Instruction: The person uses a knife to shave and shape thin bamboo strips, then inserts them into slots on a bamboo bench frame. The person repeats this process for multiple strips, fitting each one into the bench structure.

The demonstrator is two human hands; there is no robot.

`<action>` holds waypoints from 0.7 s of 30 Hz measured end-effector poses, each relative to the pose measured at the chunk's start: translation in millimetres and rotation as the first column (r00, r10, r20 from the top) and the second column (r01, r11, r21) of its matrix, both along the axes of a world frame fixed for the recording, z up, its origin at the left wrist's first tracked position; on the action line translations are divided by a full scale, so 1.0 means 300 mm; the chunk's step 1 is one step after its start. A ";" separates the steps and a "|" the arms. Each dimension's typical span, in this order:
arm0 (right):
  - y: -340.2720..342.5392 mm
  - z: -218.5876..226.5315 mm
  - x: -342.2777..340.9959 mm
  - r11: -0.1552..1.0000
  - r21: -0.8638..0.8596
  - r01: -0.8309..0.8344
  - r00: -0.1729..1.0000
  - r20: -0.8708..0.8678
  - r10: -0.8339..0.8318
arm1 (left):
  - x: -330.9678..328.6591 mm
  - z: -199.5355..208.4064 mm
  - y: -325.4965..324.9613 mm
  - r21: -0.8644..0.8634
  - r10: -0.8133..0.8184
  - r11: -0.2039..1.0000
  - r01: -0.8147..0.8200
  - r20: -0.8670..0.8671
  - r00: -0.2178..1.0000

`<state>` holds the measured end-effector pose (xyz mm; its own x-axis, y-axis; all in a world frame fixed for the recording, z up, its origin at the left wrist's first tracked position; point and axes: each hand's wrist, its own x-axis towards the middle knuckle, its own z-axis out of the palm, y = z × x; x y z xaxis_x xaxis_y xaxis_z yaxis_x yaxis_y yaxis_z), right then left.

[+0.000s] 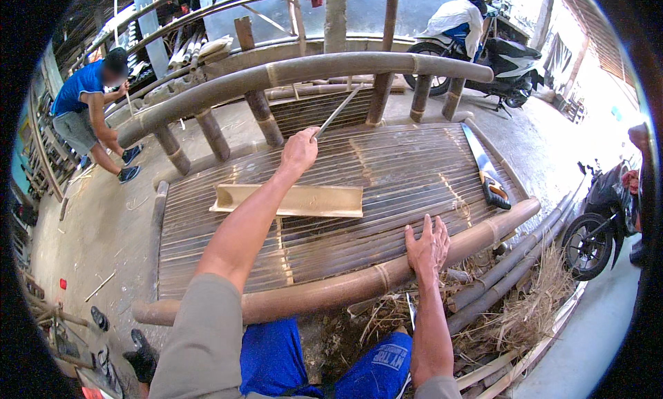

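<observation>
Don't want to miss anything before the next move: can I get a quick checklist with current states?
1. Left hand gripping the long narrow tool: ok.
2. Right hand free of tools: ok, fingers spread at the front rail of the bamboo bench.
3. Split bamboo piece held by a hand: not ok, it lies unheld.
4. Handsaw away from both hands: ok.
5. Tool's sharpness: cannot tell.
</observation>
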<state>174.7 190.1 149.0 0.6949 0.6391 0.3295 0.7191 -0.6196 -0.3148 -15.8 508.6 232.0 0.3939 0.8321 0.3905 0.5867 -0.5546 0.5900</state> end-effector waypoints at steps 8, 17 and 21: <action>0.005 0.008 -0.004 0.999 -0.029 0.019 1.000 -0.019 -0.019 | 0.161 -0.036 0.101 0.082 -0.024 0.996 0.026 -0.028 0.999; 0.009 0.011 -0.004 1.000 -0.026 0.006 1.000 0.011 -0.005 | 0.120 -0.022 0.028 0.302 0.020 0.953 0.033 -0.172 0.985; 0.008 0.014 -0.002 0.999 -0.033 -0.004 1.000 0.029 0.005 | 0.110 0.008 0.031 0.348 0.036 0.937 0.042 -0.216 0.976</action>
<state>174.2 192.5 153.2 0.6826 0.6529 0.3282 0.7303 -0.6259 -0.2738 17.4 517.7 234.3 0.5036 0.6575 0.5604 0.6760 -0.7038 0.2183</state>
